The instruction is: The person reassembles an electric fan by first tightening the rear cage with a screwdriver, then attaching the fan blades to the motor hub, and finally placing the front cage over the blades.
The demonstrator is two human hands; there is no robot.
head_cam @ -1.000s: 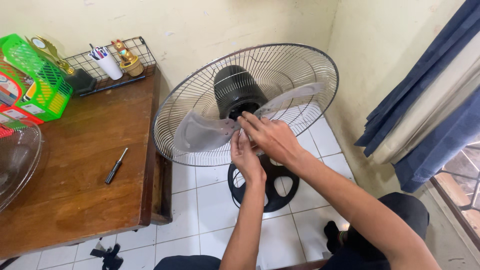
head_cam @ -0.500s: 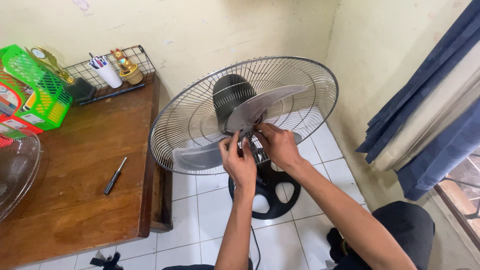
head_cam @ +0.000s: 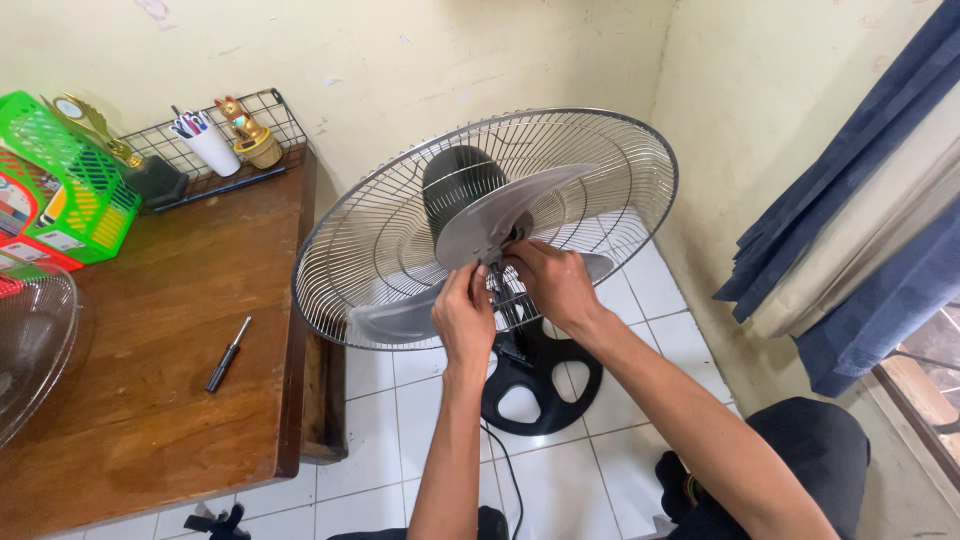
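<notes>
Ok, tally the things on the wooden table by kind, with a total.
Green plastic basket: 1
Black wire rack: 1
White cup of pens: 1
Golden figurine: 1
Trophy: 1
Screwdriver: 1
Loose fan grille: 1
Total: 7

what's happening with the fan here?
A person has both hands at the hub of a standing fan's blade. The left hand and right hand meet at the centre, in front of the rear wire guard; the front guard is off the fan. What the fingers grip is hidden. The fan's black base sits on the tiled floor. A screwdriver lies untouched on the wooden table to the left.
</notes>
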